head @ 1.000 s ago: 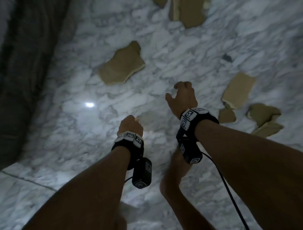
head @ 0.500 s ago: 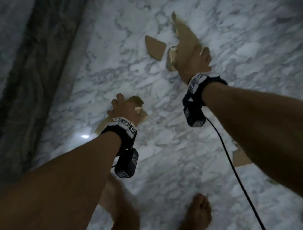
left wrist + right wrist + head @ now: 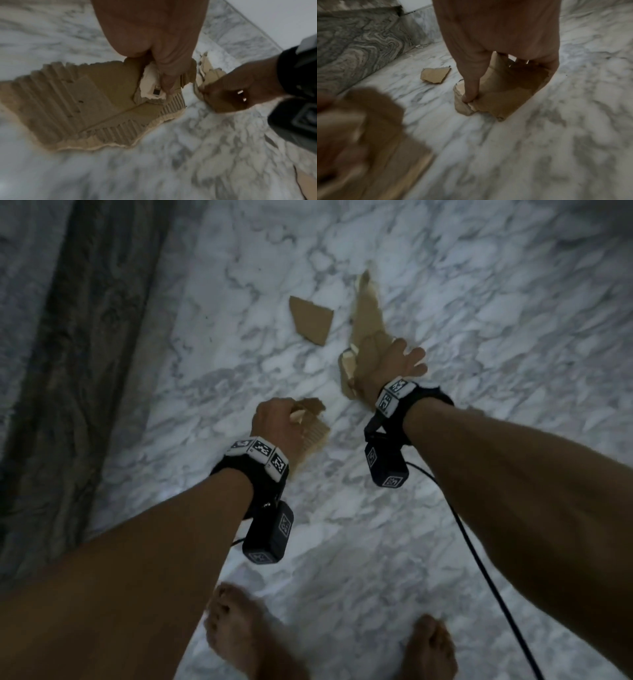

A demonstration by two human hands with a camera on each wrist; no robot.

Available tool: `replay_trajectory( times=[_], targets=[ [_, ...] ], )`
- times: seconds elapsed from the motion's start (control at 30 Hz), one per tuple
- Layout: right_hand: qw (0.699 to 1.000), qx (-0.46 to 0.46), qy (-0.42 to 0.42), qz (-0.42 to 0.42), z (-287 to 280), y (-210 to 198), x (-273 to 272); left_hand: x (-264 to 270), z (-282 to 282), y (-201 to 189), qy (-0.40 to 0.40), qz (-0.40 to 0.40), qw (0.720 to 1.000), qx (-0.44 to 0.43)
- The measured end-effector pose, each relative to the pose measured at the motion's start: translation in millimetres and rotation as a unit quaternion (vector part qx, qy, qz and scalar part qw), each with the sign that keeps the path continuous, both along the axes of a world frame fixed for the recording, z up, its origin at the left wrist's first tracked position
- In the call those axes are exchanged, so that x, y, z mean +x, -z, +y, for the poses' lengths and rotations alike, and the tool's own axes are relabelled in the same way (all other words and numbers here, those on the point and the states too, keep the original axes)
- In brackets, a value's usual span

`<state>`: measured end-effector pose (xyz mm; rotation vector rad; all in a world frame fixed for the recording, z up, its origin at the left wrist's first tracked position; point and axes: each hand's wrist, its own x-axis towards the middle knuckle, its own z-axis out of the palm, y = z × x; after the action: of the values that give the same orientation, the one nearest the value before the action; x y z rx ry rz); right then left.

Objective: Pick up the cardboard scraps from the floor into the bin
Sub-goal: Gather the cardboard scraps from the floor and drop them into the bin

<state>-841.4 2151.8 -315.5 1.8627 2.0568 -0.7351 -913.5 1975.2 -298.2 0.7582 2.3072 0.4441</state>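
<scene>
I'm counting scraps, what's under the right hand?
The right hand grips a long cardboard scrap, with a smaller torn piece at its thumb. The palm covers the rest, so more pieces there cannot be ruled out.

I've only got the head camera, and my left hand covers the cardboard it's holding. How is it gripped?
Observer: Left wrist view: the left hand pinches the big corrugated scrap at a torn edge, fingers over a white paper patch.
Operator: Anything on that patch?
Observer: A small black square mark.
Operator: And the right hand?
Observer: Right wrist view: the right hand presses its thumb onto a folded scrap, against the curled fingers.
</scene>
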Motion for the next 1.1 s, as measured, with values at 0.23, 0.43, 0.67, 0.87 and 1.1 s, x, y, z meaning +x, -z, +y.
replay_trajectory(
  times=[0.23,0.43,0.67,0.87,1.1],
  targets=[
    [0.999,-0.021,-0.039,-0.009,12.5,5.5,9.4,-69.2,101.6,14.2,0.181,0.102,0.976,-0.062],
    [0.995,-0.048,-0.09,0.009,21.9,5.2,21.0,-82.1,136.9,23.9,0.293,0.156,0.929,-0.163],
    [0.993,-0.117,-0.009,0.023,9.8,-7.9,45.1,-34.3,92.8,26.4,0.264,0.093,0.955,-0.095],
    [0.975,-0.169,0.04,0.141,-42.1,-53.8,111.0,26.9,36.6,-19.2,0.235,0.053,0.962,-0.128],
    [0.974,-0.151,0.059,0.155,-79.6,-163.5,213.9,123.0,50.3,-136.5,0.248,0.029,0.959,-0.134]
  ],
)
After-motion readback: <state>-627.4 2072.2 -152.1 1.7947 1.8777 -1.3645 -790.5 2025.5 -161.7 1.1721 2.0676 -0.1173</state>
